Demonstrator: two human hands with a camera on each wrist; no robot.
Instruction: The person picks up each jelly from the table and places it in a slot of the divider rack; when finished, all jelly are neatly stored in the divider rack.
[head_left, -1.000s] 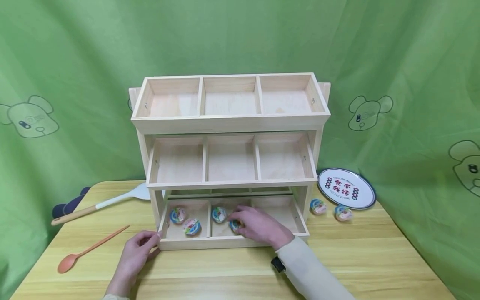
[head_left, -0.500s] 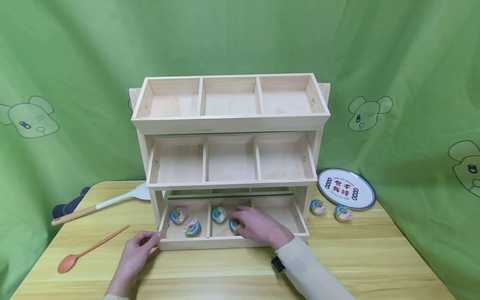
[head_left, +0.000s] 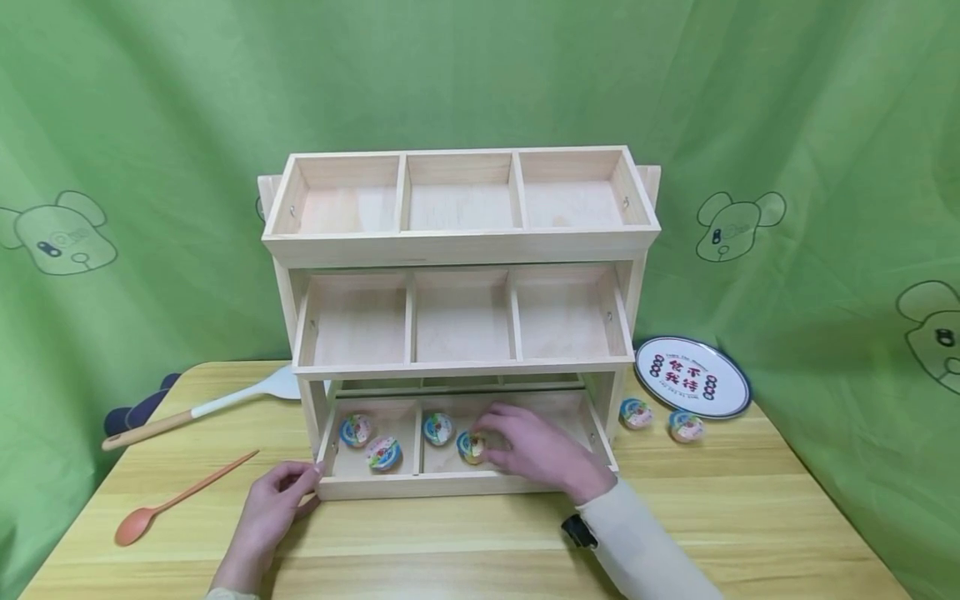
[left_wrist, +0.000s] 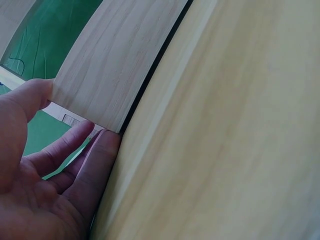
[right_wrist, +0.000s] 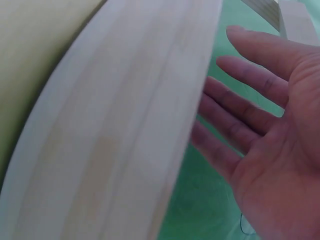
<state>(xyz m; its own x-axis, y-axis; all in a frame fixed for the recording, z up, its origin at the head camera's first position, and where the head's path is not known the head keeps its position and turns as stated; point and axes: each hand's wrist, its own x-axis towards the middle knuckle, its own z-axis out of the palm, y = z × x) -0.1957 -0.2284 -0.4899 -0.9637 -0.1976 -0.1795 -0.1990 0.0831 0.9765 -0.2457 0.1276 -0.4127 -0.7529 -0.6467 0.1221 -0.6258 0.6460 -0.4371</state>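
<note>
A wooden rack holds three tiers of trays, and the bottom tray (head_left: 450, 486) is divided into compartments. Two small jelly cups with printed lids lie in its left compartment, one of them a front cup (head_left: 384, 454). To the right of the divider are a jelly cup (head_left: 438, 428) and another jelly cup (head_left: 471, 447). Beside that last cup my right hand (head_left: 528, 446) hovers over the tray, its fingers loosely extended with nothing between them. My left hand (head_left: 273, 504) grips the tray's front left corner, thumb at the upper edge and fingertips lower on the side (left_wrist: 60, 165).
Two more jelly cups, one a nearer cup (head_left: 686, 427), lie right of the rack by an oval plate (head_left: 693, 377). On the left are a white spatula (head_left: 225, 402) and an orange spoon (head_left: 180, 500). The middle tray (head_left: 461, 367) overhangs the bottom one.
My right hand has let go of the right-hand jelly cup in the bottom tray and drawn slightly to the right. The left hand stays at the tray corner.
</note>
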